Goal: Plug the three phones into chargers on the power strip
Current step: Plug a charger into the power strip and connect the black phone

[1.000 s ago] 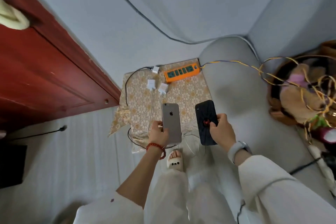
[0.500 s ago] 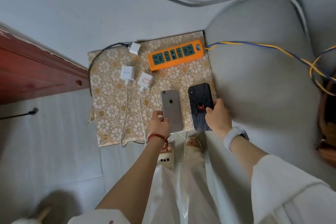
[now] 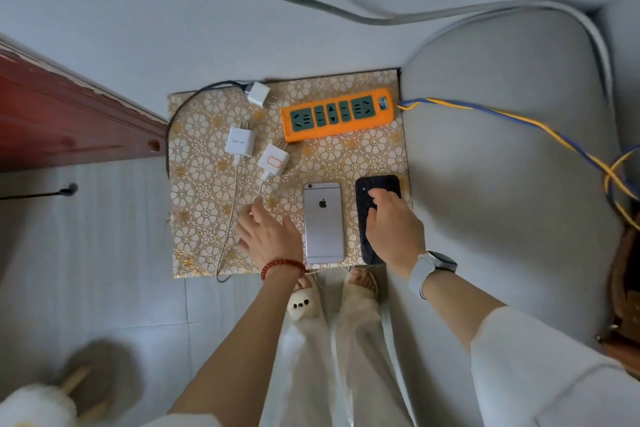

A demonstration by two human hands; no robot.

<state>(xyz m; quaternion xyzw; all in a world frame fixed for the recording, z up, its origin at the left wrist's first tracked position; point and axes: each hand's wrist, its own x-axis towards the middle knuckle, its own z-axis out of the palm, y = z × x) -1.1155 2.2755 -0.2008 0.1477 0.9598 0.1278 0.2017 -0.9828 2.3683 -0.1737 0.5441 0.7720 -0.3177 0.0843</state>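
An orange power strip (image 3: 337,114) with green sockets lies at the far right of a gold floral mat (image 3: 204,191). Three white chargers lie unplugged on the mat: one at the back (image 3: 258,94), one in the middle (image 3: 239,141), one with a red outline (image 3: 273,161). A silver phone (image 3: 323,222) lies face down on the mat. To its left, my left hand (image 3: 270,236) hovers with fingers spread, holding nothing. My right hand (image 3: 393,225) rests on a black phone (image 3: 375,185) lying beside the silver one. No third phone is in view.
A grey sofa arm (image 3: 502,166) borders the mat on the right, with blue and yellow wires (image 3: 519,121) running over it from the strip. A red wooden door (image 3: 62,121) stands at left. White cables (image 3: 230,218) trail from the chargers to the mat's near edge.
Both phones have come down flat onto the mat. My left hand has let go of the silver phone and moved left with fingers spread. My right hand stays on the black phone.
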